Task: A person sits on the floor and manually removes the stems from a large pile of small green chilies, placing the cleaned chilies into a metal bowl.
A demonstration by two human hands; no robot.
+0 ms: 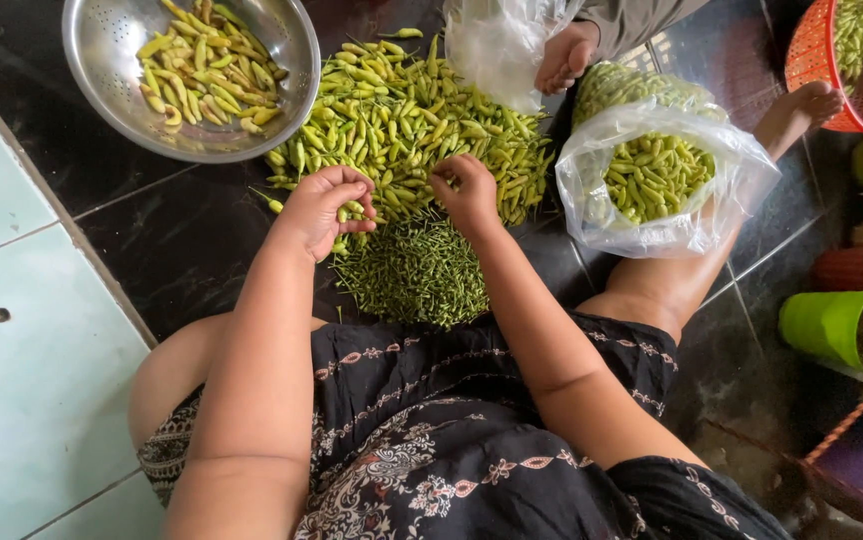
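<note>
A large heap of yellow-green chillies (407, 115) lies on the dark floor in front of me. My left hand (324, 208) is curled around several chillies at the heap's near left edge. My right hand (468, 190) pinches at the heap's near edge, fingers closed on a chilli. Just below both hands lies a pile of thin green stems (417, 272). A steel colander (112, 95) with stemless chillies stands at the upper left.
A clear plastic bag (697, 215) full of chillies rests against my right leg. Another person's foot (567, 55) and a second bag are beyond the heap. An orange basket (802, 55) stands top right, a green cup (832, 325) at right. Pale tiles lie left.
</note>
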